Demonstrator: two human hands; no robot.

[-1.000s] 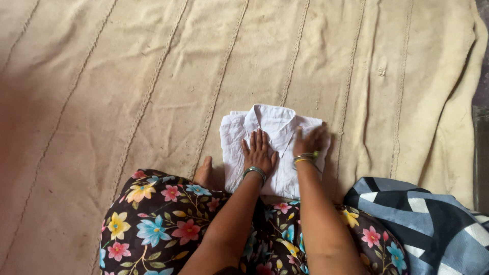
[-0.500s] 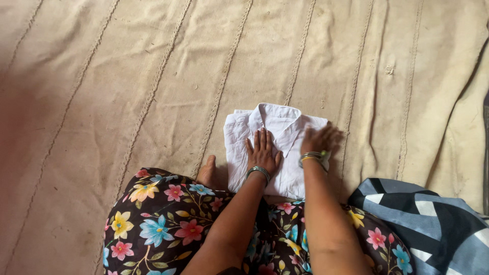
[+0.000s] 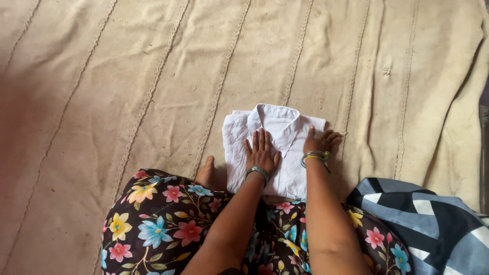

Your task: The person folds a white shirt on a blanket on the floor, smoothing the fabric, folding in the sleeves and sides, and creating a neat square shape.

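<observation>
A folded white collared shirt [image 3: 277,127] lies on a beige blanket [image 3: 153,76], collar pointing away from me. My left hand [image 3: 261,150] rests flat on the middle of the shirt, fingers together and pointing to the collar. My right hand [image 3: 318,140] sits at the shirt's right edge, fingers spread over the edge onto the blanket. Both wrists wear bangles.
My lap is covered by dark floral cloth [image 3: 168,219], and a bare foot [image 3: 206,173] shows left of the shirt. A blue, black and white patterned cloth [image 3: 428,224] lies at the lower right. The blanket's edge runs along the right side.
My right hand has slid along the shirt's right edge and now lies still with fingers spread. My left hand has stayed pressed on the shirt.
</observation>
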